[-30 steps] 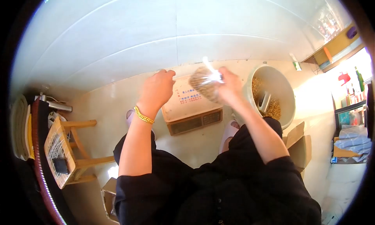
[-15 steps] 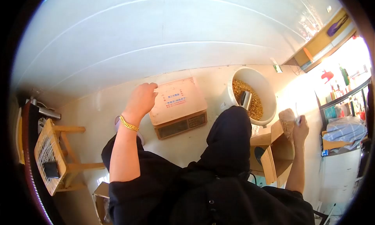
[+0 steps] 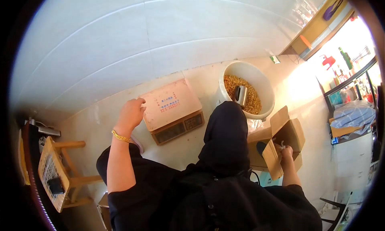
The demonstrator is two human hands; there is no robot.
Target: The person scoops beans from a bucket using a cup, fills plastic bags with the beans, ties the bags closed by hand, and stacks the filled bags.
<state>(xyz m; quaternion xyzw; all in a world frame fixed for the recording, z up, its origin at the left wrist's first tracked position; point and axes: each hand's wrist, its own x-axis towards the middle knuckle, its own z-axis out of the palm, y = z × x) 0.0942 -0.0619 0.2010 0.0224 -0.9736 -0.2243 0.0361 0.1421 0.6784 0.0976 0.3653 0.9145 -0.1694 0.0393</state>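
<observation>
My left hand (image 3: 133,112), a gold bracelet on its wrist, is at the left edge of a scale (image 3: 154,118) with printed lettering on its flat platform. Its fingers are loosely bent and apart, with nothing seen in them. My right hand (image 3: 286,152) is inside an open cardboard box (image 3: 296,131), closed round the pale gathered top of a plastic bag (image 3: 278,147). That bag has brownish contents and is partly hidden by a box flap. A white bucket (image 3: 268,90) of golden-brown pieces (image 3: 253,100) stands between scale and box, a metal scoop (image 3: 241,95) resting in it.
A wooden stool (image 3: 68,179) with a dark flat item (image 3: 55,186) on its seat stands at the left. My knee (image 3: 227,126) is close to the bucket. A white wall (image 3: 120,34) runs behind. Shelving with a bluish plastic-wrapped bundle (image 3: 353,118) is at the right.
My right hand has moved the bag from beyond the box's right side down into the box. My left hand stays beside the scale. The whole view has shifted and turned slightly.
</observation>
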